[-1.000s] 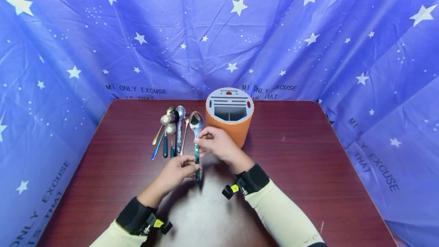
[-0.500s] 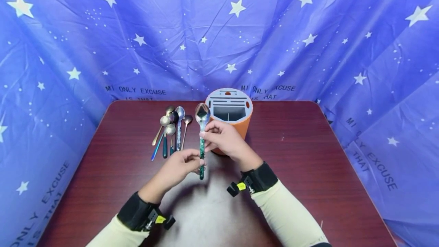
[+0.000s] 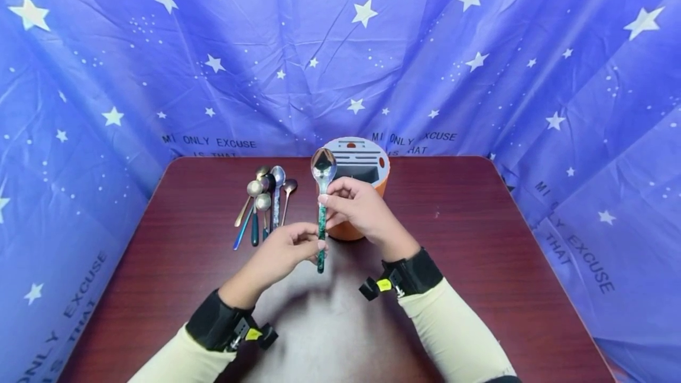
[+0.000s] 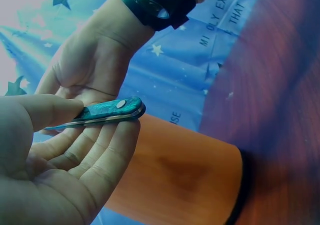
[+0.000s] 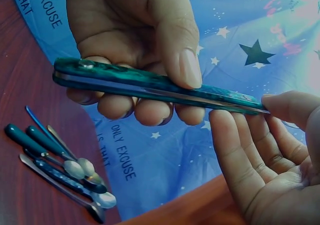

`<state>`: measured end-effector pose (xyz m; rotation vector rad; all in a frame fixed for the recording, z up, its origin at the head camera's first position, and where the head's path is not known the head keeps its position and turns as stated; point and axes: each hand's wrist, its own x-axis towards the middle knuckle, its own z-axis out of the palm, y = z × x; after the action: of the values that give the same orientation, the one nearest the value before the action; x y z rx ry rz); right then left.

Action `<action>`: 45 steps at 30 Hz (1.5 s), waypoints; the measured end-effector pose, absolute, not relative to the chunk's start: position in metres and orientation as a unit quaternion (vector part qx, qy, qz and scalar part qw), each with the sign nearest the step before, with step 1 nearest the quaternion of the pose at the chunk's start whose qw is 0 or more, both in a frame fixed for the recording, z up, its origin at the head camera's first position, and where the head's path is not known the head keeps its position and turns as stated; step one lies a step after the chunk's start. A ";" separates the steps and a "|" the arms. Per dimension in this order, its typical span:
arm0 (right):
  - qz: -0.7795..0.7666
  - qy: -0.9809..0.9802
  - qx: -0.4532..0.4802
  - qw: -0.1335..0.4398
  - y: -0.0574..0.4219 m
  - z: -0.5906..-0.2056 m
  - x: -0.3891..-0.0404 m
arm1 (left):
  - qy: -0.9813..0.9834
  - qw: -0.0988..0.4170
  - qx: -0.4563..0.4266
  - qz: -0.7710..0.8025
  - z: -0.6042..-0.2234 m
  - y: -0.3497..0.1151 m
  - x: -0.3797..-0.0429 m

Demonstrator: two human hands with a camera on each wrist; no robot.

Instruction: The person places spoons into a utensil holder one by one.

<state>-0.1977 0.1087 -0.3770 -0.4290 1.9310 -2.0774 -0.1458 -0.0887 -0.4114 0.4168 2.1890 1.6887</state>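
Note:
A spoon with a shiny metal bowl and a green marbled handle (image 3: pixel 321 223) stands upright in front of me, bowl up. My left hand (image 3: pixel 287 250) pinches the lower handle between thumb and fingers; in the left wrist view the rounded handle end (image 4: pixel 131 109) with a metal rivet sticks out past its thumb. Higher up, near the neck, my right hand (image 3: pixel 364 208) pinches the same spoon, its thumb and fingertips also seen in the right wrist view. Behind the spoon and right hand stands an orange round utensil holder (image 3: pixel 346 231) with a grey slotted top, partly hidden.
Several spoons (image 3: pixel 263 201) lie in a loose cluster left of the holder, with gold, blue, dark green and patterned handles. They rest on a dark red wooden table (image 3: pixel 468 223). A blue star-printed curtain (image 3: pixel 287 46) surrounds the table's back and sides.
Both hands have moved the spoon up and to the right, away from the cluster, so its bowl now overlaps the holder's left edge. Both hands keep their grip.

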 end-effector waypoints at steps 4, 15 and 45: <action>-0.721 0.664 -0.153 0.127 0.112 -0.369 -0.198 | 0.770 0.174 0.155 0.594 -0.404 -0.085 -0.148; -0.714 0.674 -0.154 0.108 0.121 -0.353 -0.198 | 0.760 0.177 0.178 0.600 -0.386 -0.076 -0.150; -0.687 0.706 -0.168 -0.001 0.145 -0.297 -0.225 | 0.802 0.125 0.217 0.542 -0.330 -0.048 -0.187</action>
<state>-0.2252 0.1448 -0.2969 -0.5290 2.2211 -2.1613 -0.1871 -0.0477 -0.3298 0.6331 2.3368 1.5790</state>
